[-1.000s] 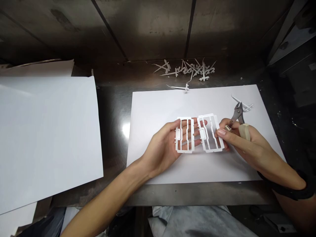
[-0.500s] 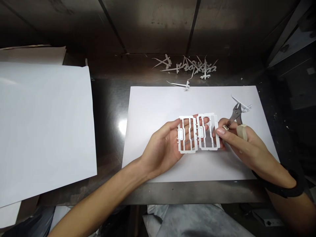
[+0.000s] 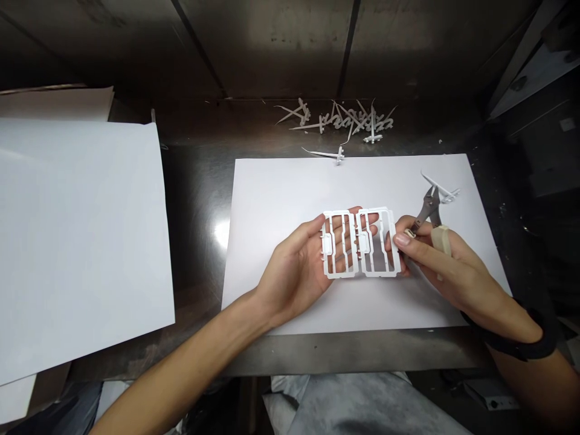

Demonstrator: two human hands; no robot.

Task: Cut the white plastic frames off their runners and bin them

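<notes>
Two white plastic frames lie side by side over the white paper. My left hand holds the left frame, thumb at its upper left corner, fingers stretched behind both frames. My right hand pinches the right edge of the right frame between thumb and fingers, and also carries cutting pliers with pale handles. The pliers' tips point up and away, beside a thin white sprue piece over the paper.
White paper lies on the dark metal table. Several white sprue scraps are heaped behind it, one scrap touching its back edge. Large white sheets are at the left. A metal wall stands behind.
The whole view has shifted slightly, moving things a little left in the picture. Both hands keep their hold on the frames and pliers.
</notes>
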